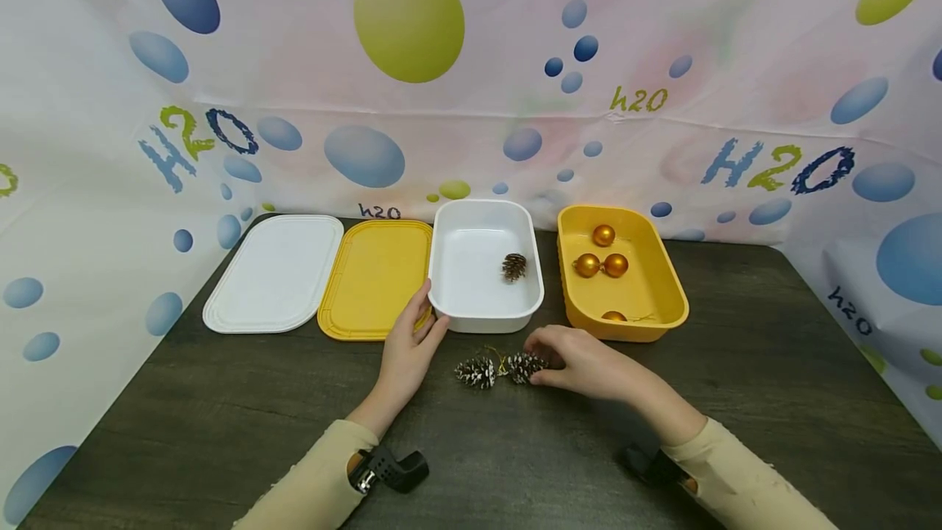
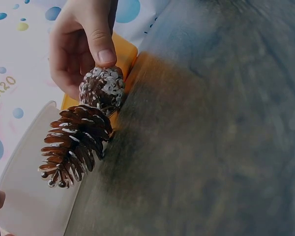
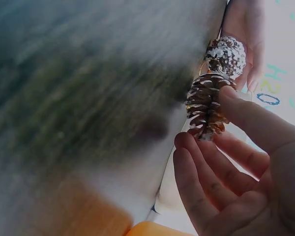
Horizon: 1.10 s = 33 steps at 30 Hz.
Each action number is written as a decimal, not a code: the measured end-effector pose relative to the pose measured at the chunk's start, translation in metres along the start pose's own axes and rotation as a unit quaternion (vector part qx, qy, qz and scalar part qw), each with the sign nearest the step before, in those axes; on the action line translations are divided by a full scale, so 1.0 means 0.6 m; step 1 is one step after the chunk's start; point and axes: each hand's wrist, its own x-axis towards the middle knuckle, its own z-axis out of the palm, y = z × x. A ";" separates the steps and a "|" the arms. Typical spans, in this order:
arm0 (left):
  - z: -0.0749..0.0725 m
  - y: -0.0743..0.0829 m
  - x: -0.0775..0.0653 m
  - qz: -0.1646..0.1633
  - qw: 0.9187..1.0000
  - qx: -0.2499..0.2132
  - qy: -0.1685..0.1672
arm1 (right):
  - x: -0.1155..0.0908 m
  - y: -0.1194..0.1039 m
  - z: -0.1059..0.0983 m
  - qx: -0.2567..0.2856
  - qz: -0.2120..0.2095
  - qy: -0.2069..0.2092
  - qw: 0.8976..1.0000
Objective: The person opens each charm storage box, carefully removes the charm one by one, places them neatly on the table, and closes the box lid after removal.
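Two frosted pine cones lie on the dark table in front of the white box [image 1: 482, 324], a left one [image 1: 476, 373] and a right one [image 1: 523, 368], with a gold string between them. My right hand [image 1: 589, 362] pinches the right cone between thumb and fingers; the right wrist view shows the thumb [image 3: 248, 115] on its scales. At the white box's near left corner, my left hand [image 1: 407, 350] rests with fingers extended along the side and thumb at the front wall. Inside that box lies another pine cone [image 1: 513, 267].
Right of the white box stands a yellow box [image 1: 636, 301] holding several gold balls [image 1: 616, 265]. To the left, a yellow lid [image 1: 375, 276] and a white lid [image 1: 272, 272] lie flat. A printed curtain [image 1: 471, 129] hangs behind the table [image 1: 243, 415].
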 end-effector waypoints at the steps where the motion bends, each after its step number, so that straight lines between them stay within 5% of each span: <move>1: 0.000 0.000 0.000 0.000 1.000 0.000 0.000 | 0.000 -0.001 -0.001 0.000 0.000 0.000 1.000; 16: -0.002 0.002 0.002 -0.003 1.000 -0.001 0.001 | 0.013 -0.021 -0.056 0.020 -0.006 0.030 0.999; 25: -0.004 0.001 0.001 -0.001 1.000 0.000 0.000 | 0.073 -0.025 -0.110 -0.023 0.015 0.077 0.997; 33: -0.002 0.001 -0.002 -0.003 1.000 -0.009 0.000 | 0.134 0.011 -0.118 -0.062 0.040 0.057 0.996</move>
